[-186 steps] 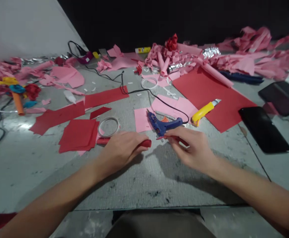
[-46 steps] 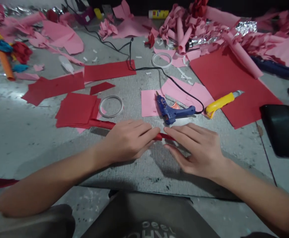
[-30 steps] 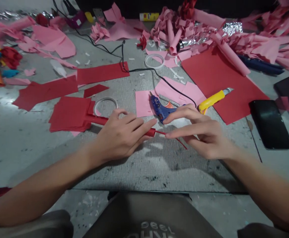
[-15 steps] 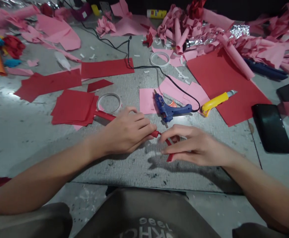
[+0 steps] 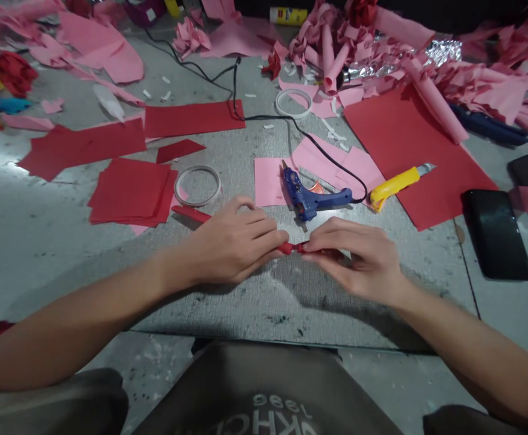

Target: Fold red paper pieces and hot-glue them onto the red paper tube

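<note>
A thin red paper roll (image 5: 191, 214) lies under my left hand (image 5: 234, 241), whose fingers are closed round it. Its far left end sticks out past the knuckles, and its right end shows just beyond my fingertips. My right hand (image 5: 359, 254) pinches a narrow red paper strip (image 5: 301, 247) at that right end, thumb and forefinger together. Most of the strip is hidden by the fingers. Just beyond both hands rests a blue glue gun (image 5: 312, 199) on pink paper (image 5: 267, 181), its black cord trailing away.
Stacked red paper squares (image 5: 130, 190) and a tape roll (image 5: 197, 185) lie left. A yellow box cutter (image 5: 395, 186), blade out, rests on a red sheet (image 5: 418, 139). A black phone (image 5: 497, 234) sits at right. Crumpled pink paper (image 5: 490, 90) heaps along the back.
My right fingers have closed and drawn in toward the roll's right end; the strip that hung down between them is now mostly covered. My left hand stays on the roll.
</note>
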Demonstrator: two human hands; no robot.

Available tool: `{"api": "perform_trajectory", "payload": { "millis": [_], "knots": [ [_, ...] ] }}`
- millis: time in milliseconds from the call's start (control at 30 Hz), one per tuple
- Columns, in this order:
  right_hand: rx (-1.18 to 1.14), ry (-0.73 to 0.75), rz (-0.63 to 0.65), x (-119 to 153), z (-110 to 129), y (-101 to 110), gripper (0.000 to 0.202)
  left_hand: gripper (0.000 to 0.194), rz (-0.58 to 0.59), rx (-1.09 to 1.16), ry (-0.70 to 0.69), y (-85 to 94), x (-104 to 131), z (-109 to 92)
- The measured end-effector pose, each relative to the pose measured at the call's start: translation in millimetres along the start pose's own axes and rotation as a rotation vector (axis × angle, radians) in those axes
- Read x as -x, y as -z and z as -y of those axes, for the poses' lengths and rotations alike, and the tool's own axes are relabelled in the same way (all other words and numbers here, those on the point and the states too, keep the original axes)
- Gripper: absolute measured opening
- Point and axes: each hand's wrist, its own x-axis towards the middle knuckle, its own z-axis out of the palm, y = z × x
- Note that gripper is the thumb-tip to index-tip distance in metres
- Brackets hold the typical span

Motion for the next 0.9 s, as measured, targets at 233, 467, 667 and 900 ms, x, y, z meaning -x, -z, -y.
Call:
{"api": "perform_trajectory", "payload": {
  "millis": [233, 467, 667, 900],
  "knots": [
    [0.221, 0.137, 0.034, 3.8, 2.2, -2.2, 0.018, 0.025, -0.03, -0.007, 0.008, -0.4, -0.9, -3.3],
    [0.323, 0.207, 0.022, 5.5, 0.6, -2.6, 0.017, 0.023, -0.013, 0.019, 0.007, -2.4, -0.6, -4.8],
    [0.356, 0.21, 0.044, 7.6, 0.1, -2.8, 0.019, 0.022, -0.015, -0.036, -0.012, -2.2, -0.1, -5.5],
    [0.388, 0.238, 0.072, 7.3, 0.6, -2.6, 0.022, 0.023, -0.018, -0.015, 0.011, -2.4, -0.9, -7.2]
  ]
}}
